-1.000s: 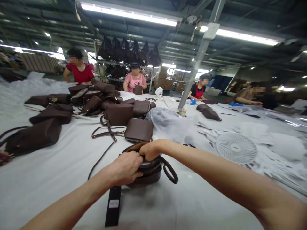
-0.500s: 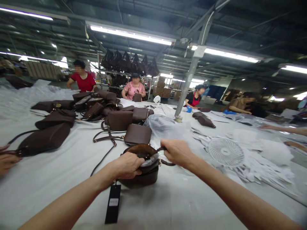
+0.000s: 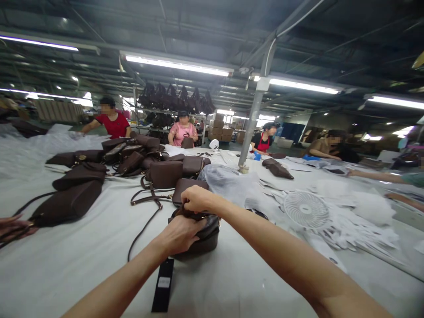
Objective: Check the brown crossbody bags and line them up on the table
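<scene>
Swing tag: a long black tag with a white label (image 3: 162, 289), flat on the white-covered counter (image 3: 232, 282), nearest the wearer.
Left hand (image 3: 180, 232): fingers clamped on the near-left upper edge of a dark brown, rounded, leather-look bag (image 3: 207, 244).
Bag: upright, its long axis running roughly left to right; it reaches out to the right from the left fingers and sits below the right ones.
Right hand (image 3: 197, 198): reaches over the bag's top, fingers curled together on its far-left upper part; exactly which piece they grip is hidden. Both hands touch the bag, the left from the nearer side.
Behind: a flat brown pouch (image 3: 179, 191), a thin strap (image 3: 141, 234) curving left.
Left edge: a co-worker's hand (image 3: 15, 227) at another bag's strap.
Farther: heaped brown bags (image 3: 132, 154), crumpled clear plastic (image 3: 225, 181), a round white fan (image 3: 306, 210).
Room: a grey post (image 3: 253, 123), co-workers, hanging bags (image 3: 172, 98).
</scene>
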